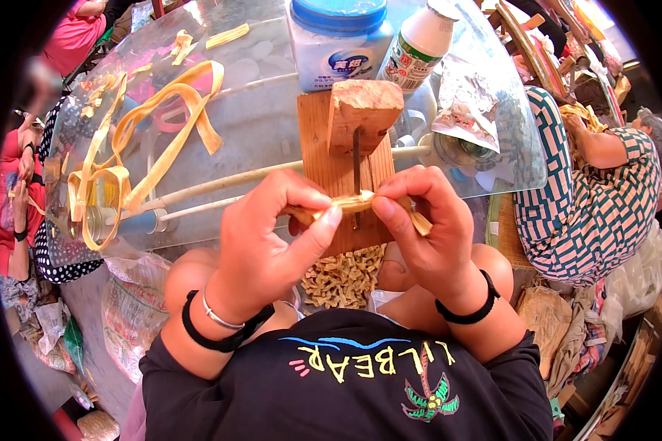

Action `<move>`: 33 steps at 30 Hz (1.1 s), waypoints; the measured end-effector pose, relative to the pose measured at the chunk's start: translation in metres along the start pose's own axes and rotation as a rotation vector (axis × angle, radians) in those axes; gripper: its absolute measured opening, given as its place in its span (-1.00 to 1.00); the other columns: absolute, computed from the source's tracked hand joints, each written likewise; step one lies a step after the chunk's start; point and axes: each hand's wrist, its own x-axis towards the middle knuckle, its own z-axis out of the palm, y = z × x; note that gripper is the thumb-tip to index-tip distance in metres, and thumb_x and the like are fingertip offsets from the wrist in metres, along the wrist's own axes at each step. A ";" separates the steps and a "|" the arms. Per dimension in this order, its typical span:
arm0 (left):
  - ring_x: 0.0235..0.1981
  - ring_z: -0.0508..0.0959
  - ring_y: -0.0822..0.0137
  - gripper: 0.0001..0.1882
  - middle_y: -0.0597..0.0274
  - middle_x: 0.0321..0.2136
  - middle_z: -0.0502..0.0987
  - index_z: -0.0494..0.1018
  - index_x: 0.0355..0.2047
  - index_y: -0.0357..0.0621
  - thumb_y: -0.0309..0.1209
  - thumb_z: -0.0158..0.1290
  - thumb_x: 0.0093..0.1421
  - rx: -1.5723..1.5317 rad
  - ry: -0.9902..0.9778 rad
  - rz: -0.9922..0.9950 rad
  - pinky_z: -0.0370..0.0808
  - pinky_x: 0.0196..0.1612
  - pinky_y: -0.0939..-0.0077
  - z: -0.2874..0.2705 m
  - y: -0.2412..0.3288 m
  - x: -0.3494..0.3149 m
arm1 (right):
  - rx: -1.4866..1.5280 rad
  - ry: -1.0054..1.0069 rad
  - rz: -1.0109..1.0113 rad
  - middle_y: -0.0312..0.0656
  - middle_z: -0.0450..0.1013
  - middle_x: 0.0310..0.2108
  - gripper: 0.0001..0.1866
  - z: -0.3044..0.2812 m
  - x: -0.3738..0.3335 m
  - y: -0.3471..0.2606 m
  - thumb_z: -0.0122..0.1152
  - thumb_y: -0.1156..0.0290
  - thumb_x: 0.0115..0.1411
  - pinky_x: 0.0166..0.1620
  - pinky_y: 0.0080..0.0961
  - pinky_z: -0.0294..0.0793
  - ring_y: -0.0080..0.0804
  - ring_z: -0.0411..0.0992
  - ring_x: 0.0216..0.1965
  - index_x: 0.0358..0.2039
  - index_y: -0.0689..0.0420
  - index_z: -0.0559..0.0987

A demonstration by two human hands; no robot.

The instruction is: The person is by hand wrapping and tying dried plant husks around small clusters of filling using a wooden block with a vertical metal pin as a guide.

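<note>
A short, pale yellow flat strip (351, 202) is stretched between my two hands above the near end of a wooden board. My left hand (268, 239) pinches one end between thumb and forefinger. The other end sits in the pinch of my right hand (432, 224), and a bit of strip sticks out below that thumb. Just beyond the strip, a thin dark metal rod (357, 165) runs from a wooden block (364, 110) on the board (313, 132). Below my hands, between my legs, lies a pile of small folded yellow pieces (343, 278).
Long loose yellow strips (191, 95) curl over the glass table (257, 125). At its far side stand a blue-lidded tub (338, 55) and a white bottle (423, 44), near a foil packet (467, 110). People sit close on both sides; one wears patterned clothing (581, 198).
</note>
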 end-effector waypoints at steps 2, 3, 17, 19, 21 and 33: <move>-0.49 0.50 0.53 -0.86 0.27 -0.47 0.55 0.46 -0.34 -0.24 -0.53 0.22 0.14 -0.011 0.025 -0.058 0.44 -0.41 0.64 0.002 -0.003 0.002 | -0.022 -0.003 -0.001 -0.19 0.48 -0.40 -0.87 0.000 0.003 0.001 0.34 0.56 0.15 -0.30 -0.51 0.44 -0.35 0.47 -0.39 -0.30 0.21 0.55; -0.49 0.51 0.52 -0.86 0.26 -0.47 0.55 0.46 -0.35 -0.24 -0.52 0.22 0.14 0.016 0.011 -0.103 0.44 -0.41 0.63 0.002 -0.002 0.005 | -0.037 -0.012 0.003 -0.18 0.48 -0.40 -0.87 0.000 0.005 0.002 0.34 0.56 0.15 -0.30 -0.51 0.44 -0.33 0.47 -0.39 -0.31 0.21 0.55; -0.36 0.51 0.16 -0.73 0.13 -0.39 0.53 0.49 -0.29 -0.18 -0.33 0.28 0.08 0.283 -0.053 0.451 0.45 -0.24 0.33 -0.011 0.011 0.002 | 0.015 -0.361 -0.186 0.04 0.49 -0.16 -0.55 -0.031 -0.001 -0.013 0.41 0.05 0.01 -0.10 -0.34 0.46 -0.16 0.47 -0.16 -0.39 0.23 0.60; -0.35 0.47 0.11 -0.75 0.15 -0.38 0.48 0.48 -0.34 -0.16 -0.33 0.30 0.07 0.392 0.043 0.441 0.42 -0.25 0.27 -0.019 0.014 -0.001 | 0.061 -0.298 -0.195 0.08 0.46 -0.10 -0.38 -0.035 -0.010 -0.011 0.26 -0.18 0.05 -0.11 -0.34 0.44 -0.16 0.45 -0.14 -0.39 0.25 0.60; -0.36 0.46 0.15 -0.76 0.15 -0.39 0.47 0.50 -0.32 -0.19 -0.32 0.26 0.11 0.559 0.140 0.386 0.43 -0.27 0.31 -0.040 0.003 -0.001 | 0.095 -0.244 -0.131 0.07 0.47 -0.13 -0.38 -0.035 -0.017 -0.013 0.23 -0.19 0.07 -0.16 -0.38 0.44 -0.19 0.45 -0.17 -0.40 0.26 0.59; -0.41 0.55 -0.05 -0.86 -0.01 -0.48 0.54 0.46 -0.34 -0.21 -0.39 0.10 0.16 1.168 0.350 -0.032 0.47 -0.35 0.13 -0.081 -0.048 0.035 | 0.060 -0.321 -0.178 -0.08 0.54 -0.39 -0.73 -0.012 -0.022 -0.028 0.31 0.25 0.13 -0.30 -0.47 0.44 -0.27 0.47 -0.38 -0.47 0.23 0.58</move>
